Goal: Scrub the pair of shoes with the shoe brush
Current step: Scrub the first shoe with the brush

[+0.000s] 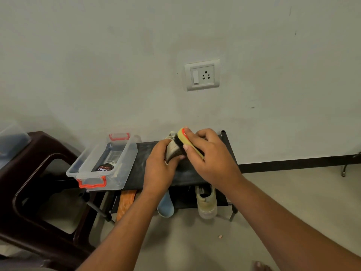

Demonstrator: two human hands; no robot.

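Yellow-backed shoe brush (190, 142) is wrapped in our right hand (209, 153), fingers curled over the top and bristles pressed on the pale shoe (172, 151). Our left hand (159, 163) grips that shoe just above the black rack shelf (187, 175). Risk-wise, the left grip seems to cover only part of the shoe, so a hard stroke could twist it loose and drop it, or knock it toward the clear box (128, 158) holding the polish tin (105, 167). Bristles could also scrape our left fingertips, which are right beside them. The other shoe (206, 200) sits on the lower shelf, easy to forget.
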